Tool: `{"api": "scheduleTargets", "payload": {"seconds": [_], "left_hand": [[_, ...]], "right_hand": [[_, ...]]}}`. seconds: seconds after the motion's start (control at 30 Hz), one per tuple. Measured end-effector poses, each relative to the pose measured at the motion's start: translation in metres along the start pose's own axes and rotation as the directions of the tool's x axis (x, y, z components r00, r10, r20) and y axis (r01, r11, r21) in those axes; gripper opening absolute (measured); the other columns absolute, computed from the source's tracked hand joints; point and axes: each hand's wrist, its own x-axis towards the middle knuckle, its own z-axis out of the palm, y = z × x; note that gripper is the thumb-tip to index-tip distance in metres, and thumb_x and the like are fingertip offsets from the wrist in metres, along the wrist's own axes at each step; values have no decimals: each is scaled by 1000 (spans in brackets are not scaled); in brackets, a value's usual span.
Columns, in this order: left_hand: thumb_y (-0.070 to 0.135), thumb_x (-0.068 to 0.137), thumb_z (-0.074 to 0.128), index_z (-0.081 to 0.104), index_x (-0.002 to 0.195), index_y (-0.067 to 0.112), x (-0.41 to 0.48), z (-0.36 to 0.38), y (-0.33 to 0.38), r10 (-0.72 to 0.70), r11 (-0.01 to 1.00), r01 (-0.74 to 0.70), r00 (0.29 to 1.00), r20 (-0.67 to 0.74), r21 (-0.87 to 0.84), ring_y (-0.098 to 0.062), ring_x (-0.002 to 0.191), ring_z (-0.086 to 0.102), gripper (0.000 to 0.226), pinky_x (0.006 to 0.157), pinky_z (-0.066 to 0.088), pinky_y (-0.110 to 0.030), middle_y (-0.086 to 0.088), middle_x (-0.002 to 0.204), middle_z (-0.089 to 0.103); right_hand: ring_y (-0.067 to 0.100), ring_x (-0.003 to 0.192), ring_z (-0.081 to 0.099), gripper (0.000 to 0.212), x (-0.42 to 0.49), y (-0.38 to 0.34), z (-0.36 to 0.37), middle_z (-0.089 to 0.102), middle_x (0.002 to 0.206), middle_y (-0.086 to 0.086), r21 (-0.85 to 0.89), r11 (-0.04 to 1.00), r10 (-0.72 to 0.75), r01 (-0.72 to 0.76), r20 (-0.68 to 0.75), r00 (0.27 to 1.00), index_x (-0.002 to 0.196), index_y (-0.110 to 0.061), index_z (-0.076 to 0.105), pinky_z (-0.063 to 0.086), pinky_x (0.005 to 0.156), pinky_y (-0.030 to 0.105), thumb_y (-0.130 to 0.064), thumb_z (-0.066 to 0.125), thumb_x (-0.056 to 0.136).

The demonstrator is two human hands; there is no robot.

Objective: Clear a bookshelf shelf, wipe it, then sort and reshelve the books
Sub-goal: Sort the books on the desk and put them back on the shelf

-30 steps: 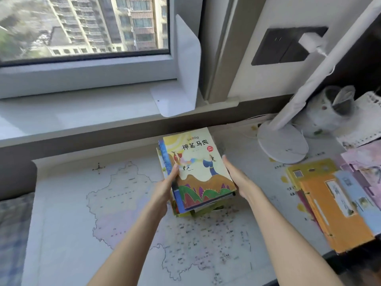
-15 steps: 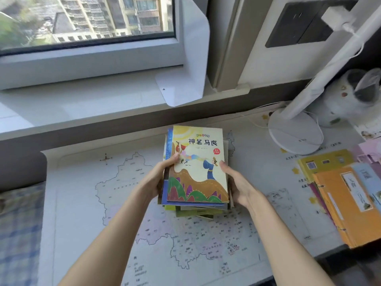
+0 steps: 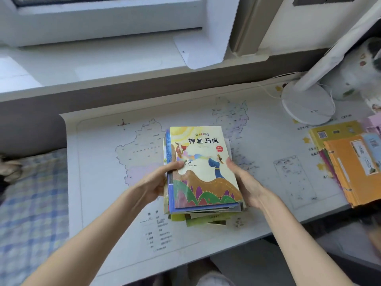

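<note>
A stack of thin picture books (image 3: 203, 168) is in the middle of the desk, its top cover yellow with colourful hills and a figure in blue. My left hand (image 3: 157, 182) grips the stack's left edge, thumb on the top cover. My right hand (image 3: 246, 182) clasps its right edge. Whether the stack rests on the map desk mat (image 3: 107, 182) or is lifted just above it, I cannot tell. A white bookend (image 3: 203, 40) stands on the window sill behind.
A second pile topped by an orange book (image 3: 354, 172) and a yellow one (image 3: 334, 131) lies at the desk's right edge. A white lamp base (image 3: 307, 104) stands at the back right. A checked blue cloth (image 3: 31, 203) lies to the left. The desk's front edge runs just below my arms.
The stack has been turned from tilted to square with me and drawn nearer, both hands staying on its sides. The view has dropped lower over the desk.
</note>
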Motion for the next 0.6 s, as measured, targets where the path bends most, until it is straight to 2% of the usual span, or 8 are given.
{"api": "scheduleTargets", "payload": {"seconds": [0.1, 0.17, 0.23, 0.3, 0.4, 0.47, 0.53, 0.6], "left_hand": [[44, 55, 79, 71, 92, 16, -18, -11, -16, -22, 997, 23, 1000, 19, -69, -27, 88, 68, 48, 96, 50, -45, -10, 99, 73], [41, 60, 74, 68, 96, 14, -28, -18, -22, -35, 993, 39, 999, 37, -115, -26, 83, 70, 45, 85, 56, -40, -10, 98, 74], [39, 62, 72, 66, 98, 14, -36, -24, -27, -30, 991, 38, 998, 59, -130, -24, 77, 71, 44, 74, 59, -36, -9, 94, 74], [35, 63, 77, 65, 99, 12, -43, -30, -35, -8, 994, 15, 998, 68, -107, -22, 73, 70, 44, 74, 59, -36, -8, 89, 74], [42, 39, 94, 66, 100, 8, -54, -40, -54, 17, 1000, -16, 995, 103, -12, -22, 79, 68, 75, 83, 55, -38, -10, 93, 73], [44, 24, 96, 66, 98, 3, -62, -45, -59, 73, 991, -87, 987, 141, 98, -23, 81, 68, 90, 82, 56, -35, -13, 94, 72], [28, 30, 95, 64, 100, -1, -71, -47, -57, 183, 955, -219, 966, 183, 202, -23, 83, 69, 81, 78, 57, -32, -16, 94, 72], [2, 43, 83, 64, 101, 6, -80, -46, -49, 297, 906, -341, 934, 200, 249, -22, 88, 70, 61, 76, 57, -31, -9, 95, 74]], "right_hand": [[24, 133, 45, 91, -13, 12, 15, 51, 143, 0, -57, 998, 9, -9, 3, 1000, 134, -42, 49, 28, 114, 54, -87, 63, 56], [28, 123, 56, 85, -23, 19, 29, 61, 131, 6, 24, 999, -34, 34, 24, 999, 130, -30, 56, 37, 109, 50, -77, 69, 60], [30, 126, 52, 85, -29, 30, 40, 61, 131, 8, 108, 994, -31, 30, 4, 1000, 126, -27, 60, 33, 112, 51, -72, 78, 56], [28, 131, 46, 90, -33, 39, 51, 56, 137, 6, 136, 989, -65, 66, -7, 998, 127, -28, 59, 31, 113, 51, -69, 83, 51], [30, 116, 60, 106, -47, 54, 63, 65, 125, 9, 95, 986, -145, 140, 41, 989, 133, -21, 50, 46, 101, 50, -54, 90, 41], [30, 111, 63, 107, -58, 60, 70, 67, 120, 10, 76, 974, -220, 214, 76, 973, 134, -18, 48, 49, 97, 50, -41, 93, 40], [26, 108, 65, 90, -70, 58, 74, 69, 116, 8, 44, 947, -322, 319, 85, 943, 129, -19, 51, 53, 91, 44, -17, 87, 47], [22, 104, 67, 81, -80, 48, 77, 71, 111, 6, -20, 909, -413, 415, 72, 908, 120, -20, 56, 54, 86, 40, 3, 76, 46]]}}
